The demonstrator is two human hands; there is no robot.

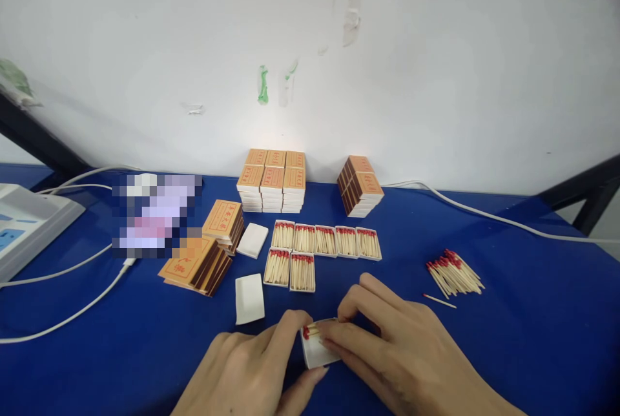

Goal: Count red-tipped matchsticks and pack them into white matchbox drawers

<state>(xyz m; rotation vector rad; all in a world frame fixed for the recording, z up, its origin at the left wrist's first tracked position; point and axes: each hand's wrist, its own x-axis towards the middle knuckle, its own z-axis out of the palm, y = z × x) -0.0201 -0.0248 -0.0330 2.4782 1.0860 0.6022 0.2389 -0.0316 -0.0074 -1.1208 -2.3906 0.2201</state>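
- Work surface: a table covered with blue cloth (508,338), set against a white wall (436,67) that carries green smears and tape remnants.
- Left hand (252,371): fingers closed around the left end of a white matchbox tray (317,348), thumb below it.
- Right hand (407,351): fingers curled over the right side and top of the same tray, fingertips pressed on the matches inside.
- Matchbox tray: at the near centre of the cloth, between both hands; red match heads show at its left end.
- Filled trays (325,240): a row of five behind the hands, with two more just in front of the row's left end.
- Empty trays: one white tray (250,298) left of the hands, another (252,239) beside the orange stacks.
- Loose matches (454,272): a pile to the right, well apart from the hands; a single match (439,301) lies just in front of it.
- Orange matchbox sleeves (198,264): tilted stacks at left; closed box stacks (272,180) and (361,185) stand near the wall.
- White cables (72,312) cross the cloth at left and right; a grey-white device (29,225) sits at the left edge.
- Dark frame members show at both rear corners.
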